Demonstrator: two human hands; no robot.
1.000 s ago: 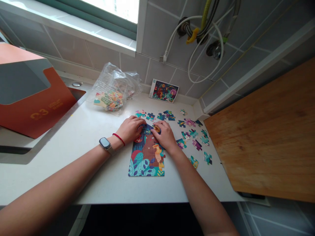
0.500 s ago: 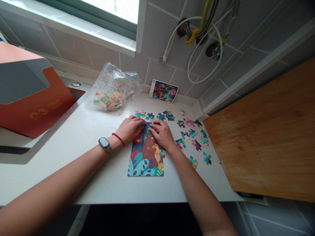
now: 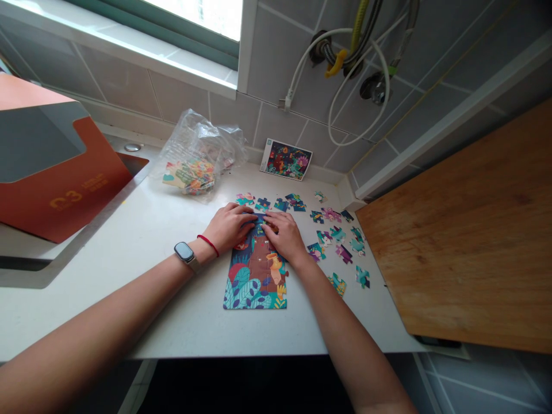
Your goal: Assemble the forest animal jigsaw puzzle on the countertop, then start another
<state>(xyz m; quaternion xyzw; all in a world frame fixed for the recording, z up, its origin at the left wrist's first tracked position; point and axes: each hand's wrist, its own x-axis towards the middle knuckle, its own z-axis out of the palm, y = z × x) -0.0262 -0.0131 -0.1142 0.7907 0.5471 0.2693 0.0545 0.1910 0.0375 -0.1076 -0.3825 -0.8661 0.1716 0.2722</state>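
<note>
A partly assembled jigsaw puzzle [image 3: 259,270] lies flat on the white counter, showing a brown bear-like figure and blue-green leaves. At its upper left edge rests my left hand [image 3: 233,226], fingers bent and closed on the puzzle. My right hand [image 3: 282,233] curls over the upper right part, thumb and fingertips pressed on the pieces there. The fingertips of both hands nearly meet along the top row and hide part of it. Loose jigsaw pieces [image 3: 337,234] are spread to the right, and several more [image 3: 263,204] lie just beyond my hands.
A picture card [image 3: 286,160] leans against the tiled wall. Behind my left hand sits a clear plastic bag [image 3: 194,172] with more pieces inside. An orange and grey box [image 3: 56,167] stands at the left, by the sink rim. A wooden board [image 3: 466,241] borders the right side.
Both hands stay at the top of the puzzle. The left hand has shifted very slightly, and the right fingers have moved a little over the top pieces. The loose pieces are unchanged.
</note>
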